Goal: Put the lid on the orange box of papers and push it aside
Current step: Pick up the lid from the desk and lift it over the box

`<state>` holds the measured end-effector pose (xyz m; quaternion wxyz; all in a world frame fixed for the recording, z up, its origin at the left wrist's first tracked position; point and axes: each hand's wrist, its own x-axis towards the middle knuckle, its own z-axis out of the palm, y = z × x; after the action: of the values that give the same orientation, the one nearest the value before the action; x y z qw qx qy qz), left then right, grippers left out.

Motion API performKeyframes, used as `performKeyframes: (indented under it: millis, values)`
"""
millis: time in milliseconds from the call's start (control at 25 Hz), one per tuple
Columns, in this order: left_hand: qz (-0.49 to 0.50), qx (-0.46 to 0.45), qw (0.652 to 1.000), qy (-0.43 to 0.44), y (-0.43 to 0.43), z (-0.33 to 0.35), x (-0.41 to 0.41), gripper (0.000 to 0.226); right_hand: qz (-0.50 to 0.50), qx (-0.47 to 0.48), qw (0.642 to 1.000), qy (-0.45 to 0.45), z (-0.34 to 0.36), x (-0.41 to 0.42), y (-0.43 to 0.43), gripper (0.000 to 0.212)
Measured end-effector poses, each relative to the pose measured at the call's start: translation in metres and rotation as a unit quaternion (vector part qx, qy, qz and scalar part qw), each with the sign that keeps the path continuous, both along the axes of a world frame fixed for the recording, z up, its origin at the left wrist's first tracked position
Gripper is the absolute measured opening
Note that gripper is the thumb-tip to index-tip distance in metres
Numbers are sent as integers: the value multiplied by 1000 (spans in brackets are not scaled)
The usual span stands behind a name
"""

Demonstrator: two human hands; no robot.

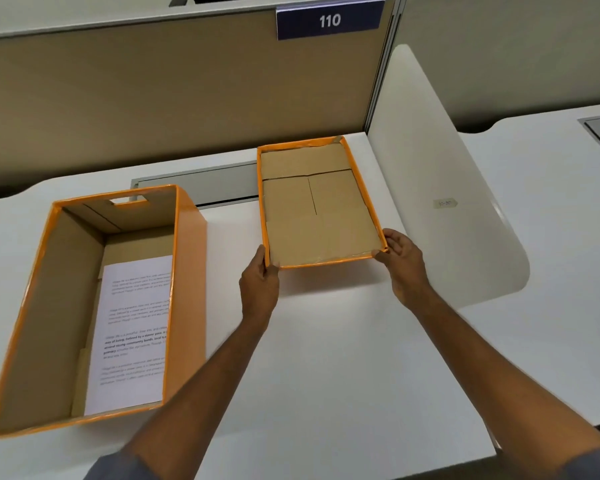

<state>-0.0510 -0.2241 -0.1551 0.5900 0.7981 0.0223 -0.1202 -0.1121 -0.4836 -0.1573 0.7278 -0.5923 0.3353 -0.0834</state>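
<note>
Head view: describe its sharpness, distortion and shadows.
Head view: wide-angle bend curves the partition top and desk edges; print on the papers is too soft to read, though the 110 sign is legible; lighting is even, with soft shadows under the lid and beside the orange box.

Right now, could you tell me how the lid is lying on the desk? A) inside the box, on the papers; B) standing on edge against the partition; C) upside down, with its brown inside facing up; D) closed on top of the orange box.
C: the lid shows its brown cardboard inside, with the left hand and the right hand gripping its near corners, apart from the open orange box.
</note>
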Motion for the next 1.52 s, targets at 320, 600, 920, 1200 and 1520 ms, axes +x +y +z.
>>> performKeyframes:
  millis: [320, 600, 920, 1200, 1520]
  values:
    - [97, -128, 986, 48, 40, 27, -26, 47, -8, 27, 997, -74, 37, -26, 36, 63]
    - [88, -153, 984, 26, 82, 57, -60, 57, -39, 89, 991, -96, 101, -65, 90, 47]
    - [-124, 112, 927, -336, 148, 114, -136, 58, -64, 24, 983, -170, 218, -130, 200, 48]
    - [-146, 73, 842, -513, 193, 168, -163, 43, -22, 7, 978, -209, 258, -161, 310, 47]
    - [114, -143, 910, -371, 249, 218, -159, 40, 81, 134, 982, -102, 222, -129, 365, 68]
